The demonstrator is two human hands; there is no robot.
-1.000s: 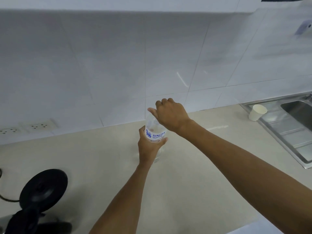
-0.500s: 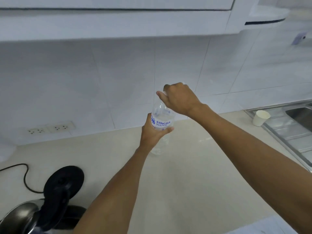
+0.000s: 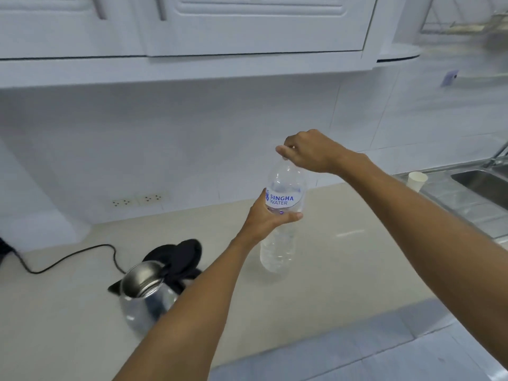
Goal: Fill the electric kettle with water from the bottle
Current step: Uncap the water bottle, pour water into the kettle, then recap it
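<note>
A clear water bottle (image 3: 278, 248) with a white and blue label stands upright on the beige counter, partly full. My left hand (image 3: 265, 220) grips its middle, just under the label. My right hand (image 3: 308, 152) is closed over the top of the bottle, hiding the cap. To the lower left stands the steel electric kettle (image 3: 143, 291), its black lid (image 3: 178, 257) flipped open so the inside shows; my left forearm crosses in front of its right side.
A black power cord (image 3: 68, 257) runs left from the kettle across the counter. Wall sockets (image 3: 137, 200) sit above it. A white paper cup (image 3: 417, 181) stands by the steel sink (image 3: 483, 185) at the right. White cupboards hang overhead.
The view has tilted back, bringing the whole kettle and the cupboards into sight. Both hands have stayed on the bottle, the right one still on the cap.
</note>
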